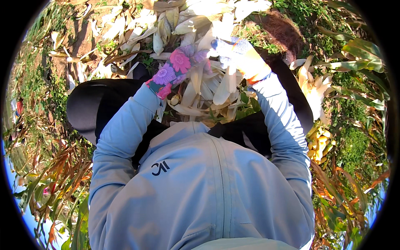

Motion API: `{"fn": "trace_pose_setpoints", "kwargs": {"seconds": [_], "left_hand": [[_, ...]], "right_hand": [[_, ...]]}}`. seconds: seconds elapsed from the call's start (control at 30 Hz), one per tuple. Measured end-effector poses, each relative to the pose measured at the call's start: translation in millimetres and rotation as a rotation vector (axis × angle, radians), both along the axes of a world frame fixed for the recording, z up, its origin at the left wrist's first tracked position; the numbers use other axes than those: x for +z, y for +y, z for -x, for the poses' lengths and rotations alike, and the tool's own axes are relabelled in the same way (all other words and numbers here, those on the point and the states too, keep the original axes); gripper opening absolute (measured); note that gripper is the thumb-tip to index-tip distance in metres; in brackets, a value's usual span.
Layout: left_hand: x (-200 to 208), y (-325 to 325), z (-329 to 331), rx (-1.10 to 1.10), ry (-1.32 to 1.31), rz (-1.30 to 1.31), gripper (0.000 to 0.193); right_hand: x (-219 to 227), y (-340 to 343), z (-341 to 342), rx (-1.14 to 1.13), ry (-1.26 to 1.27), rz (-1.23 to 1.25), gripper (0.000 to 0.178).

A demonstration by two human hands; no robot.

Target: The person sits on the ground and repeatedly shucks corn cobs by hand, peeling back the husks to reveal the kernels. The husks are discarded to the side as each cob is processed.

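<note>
My left hand [183, 64], in a purple and pink flowered glove, is closed on pale corn husk [207, 41] in front of my knees. Close beside it, my right hand [239, 54], in a white, blue and orange glove, grips the same husk from the other side. Bright sunlight washes out the fingertips, and whether a cob lies inside the husk cannot be made out. Below the hands, loose stripped husks [208, 89] spread between my bent legs. Several corn ears in dry husks [164, 29] lie just beyond my left hand.
Yellow husked corn cobs [320, 143] are heaped by my right knee, with pale open husks [314, 89] above them. A reddish-brown fuzzy mass [280, 31] lies at the far right. Dry stalks and green corn leaves [362, 56] line the right side.
</note>
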State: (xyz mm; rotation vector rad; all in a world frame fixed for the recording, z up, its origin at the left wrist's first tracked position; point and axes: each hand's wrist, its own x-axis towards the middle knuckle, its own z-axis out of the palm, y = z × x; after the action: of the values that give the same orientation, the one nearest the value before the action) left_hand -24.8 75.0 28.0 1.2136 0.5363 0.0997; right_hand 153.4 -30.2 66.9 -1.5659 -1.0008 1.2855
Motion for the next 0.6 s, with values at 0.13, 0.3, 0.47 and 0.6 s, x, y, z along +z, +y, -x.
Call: {"fn": "trace_pose_setpoints", "kwargs": {"seconds": [0.13,0.3,0.47,0.6], "left_hand": [[1,-18,-3,0.109,-0.077,0.215,0.029],[4,-21,-7,0.189,0.016,0.011,0.027],[4,-14,-3,0.108,0.039,0.168,0.024],[-4,-12,3,0.052,-0.004,0.132,0.020]], "right_hand": [[-4,1,12,0.024,-0.068,-0.018,0.030],[-6,7,13,0.010,-0.050,0.017,0.029],[-4,14,7,-0.042,0.035,0.114,0.029],[-4,13,-13,-0.140,-0.021,0.247,0.030]]}}
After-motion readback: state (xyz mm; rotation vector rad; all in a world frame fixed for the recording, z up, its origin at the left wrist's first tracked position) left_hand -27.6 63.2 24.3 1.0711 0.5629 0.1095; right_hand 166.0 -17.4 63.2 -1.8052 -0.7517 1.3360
